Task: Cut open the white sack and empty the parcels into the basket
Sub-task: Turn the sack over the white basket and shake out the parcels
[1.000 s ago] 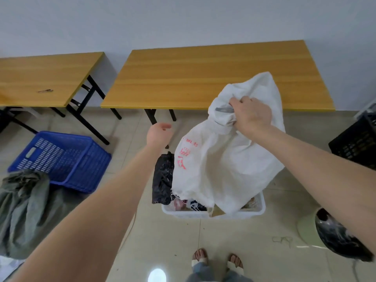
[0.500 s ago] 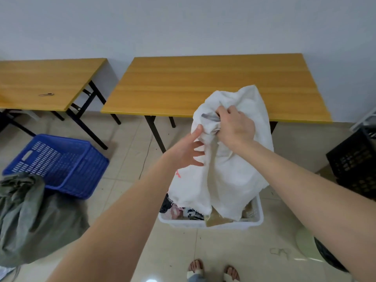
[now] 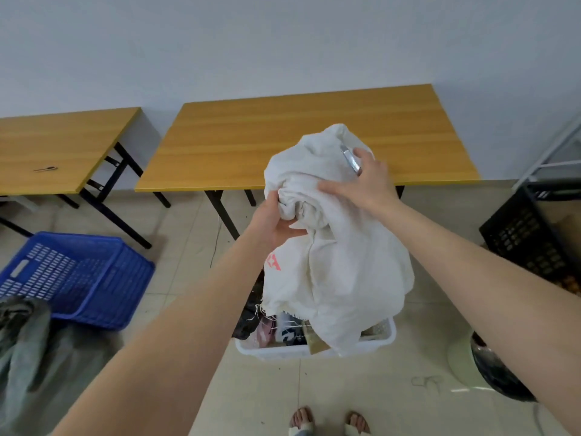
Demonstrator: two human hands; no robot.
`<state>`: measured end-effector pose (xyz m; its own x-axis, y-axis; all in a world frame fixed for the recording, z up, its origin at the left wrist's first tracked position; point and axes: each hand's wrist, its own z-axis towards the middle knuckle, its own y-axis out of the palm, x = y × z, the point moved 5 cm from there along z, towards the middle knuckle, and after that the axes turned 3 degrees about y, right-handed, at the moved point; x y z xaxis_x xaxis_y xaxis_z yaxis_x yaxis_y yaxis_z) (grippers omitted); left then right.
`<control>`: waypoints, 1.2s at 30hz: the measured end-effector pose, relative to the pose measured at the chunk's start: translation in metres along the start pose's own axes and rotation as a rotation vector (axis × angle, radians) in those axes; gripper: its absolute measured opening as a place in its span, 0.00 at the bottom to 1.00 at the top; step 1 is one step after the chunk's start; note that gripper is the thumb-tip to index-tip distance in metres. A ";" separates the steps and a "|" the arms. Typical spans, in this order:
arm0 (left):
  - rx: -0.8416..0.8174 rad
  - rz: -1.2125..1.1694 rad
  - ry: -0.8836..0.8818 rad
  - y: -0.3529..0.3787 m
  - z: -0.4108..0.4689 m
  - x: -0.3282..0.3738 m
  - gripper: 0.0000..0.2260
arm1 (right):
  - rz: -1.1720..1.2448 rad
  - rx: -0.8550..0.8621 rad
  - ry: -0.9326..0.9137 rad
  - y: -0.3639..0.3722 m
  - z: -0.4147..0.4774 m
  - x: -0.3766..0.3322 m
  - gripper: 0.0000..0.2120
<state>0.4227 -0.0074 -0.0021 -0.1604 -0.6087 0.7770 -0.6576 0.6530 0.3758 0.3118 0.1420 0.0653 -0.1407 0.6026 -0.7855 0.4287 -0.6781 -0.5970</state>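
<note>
The white sack (image 3: 339, 272) hangs limp and bunched above the white basket (image 3: 382, 338), its frayed open end trailing into it. Several parcels (image 3: 283, 332) lie in the basket, partly hidden by the sack. My left hand (image 3: 276, 221) grips a gathered fold of the sack from below on the left. My right hand (image 3: 364, 184) lies on top of the bunched sack with the thumb spread over the cloth, and its fingers hold a small silver cutter (image 3: 350, 160).
A wooden table (image 3: 283, 146) stands just behind the basket, a second table (image 3: 63, 143) to the left. A blue basket (image 3: 78, 278) and grey-green cloth (image 3: 31, 357) lie on the floor at left. A black crate (image 3: 528, 237) and a lined bin (image 3: 496, 372) are at right.
My left hand came up from open air and took hold of the sack. My right hand loosened its fist on the sack top and now lies over it, still with the cutter.
</note>
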 end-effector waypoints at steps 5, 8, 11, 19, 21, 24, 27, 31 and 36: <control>-0.056 -0.119 -0.008 0.026 -0.001 0.005 0.17 | 0.367 -0.305 0.222 -0.006 -0.006 0.015 0.43; -0.066 -0.140 -0.083 0.039 -0.010 0.000 0.22 | 0.465 -0.382 0.267 -0.007 -0.013 0.011 0.25; -0.065 -0.097 -0.120 0.040 -0.017 -0.005 0.22 | 0.573 -0.317 0.283 -0.010 -0.020 0.010 0.18; 0.245 0.563 0.089 -0.005 -0.039 0.025 0.14 | 0.499 -0.017 0.213 -0.010 -0.023 0.006 0.20; 0.369 0.696 0.163 -0.028 -0.040 0.034 0.16 | 0.424 0.021 0.202 -0.007 -0.024 0.007 0.20; 0.401 0.820 0.152 -0.053 -0.047 0.032 0.18 | 0.328 0.105 0.176 -0.008 -0.030 0.003 0.22; 0.416 0.948 0.124 -0.071 -0.058 0.027 0.16 | 0.232 0.135 0.132 -0.004 -0.036 -0.004 0.19; 0.432 0.954 0.104 -0.095 -0.063 0.021 0.14 | 0.172 0.161 0.105 0.008 -0.043 -0.009 0.18; 0.398 1.088 0.059 -0.129 -0.055 0.012 0.14 | 0.096 0.168 0.098 0.034 -0.042 -0.021 0.13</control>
<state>0.5458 -0.0744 -0.0137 -0.7559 0.2164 0.6179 -0.3794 0.6244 -0.6827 0.3664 0.1236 0.0688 -0.0151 0.5644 -0.8254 0.2798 -0.7901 -0.5454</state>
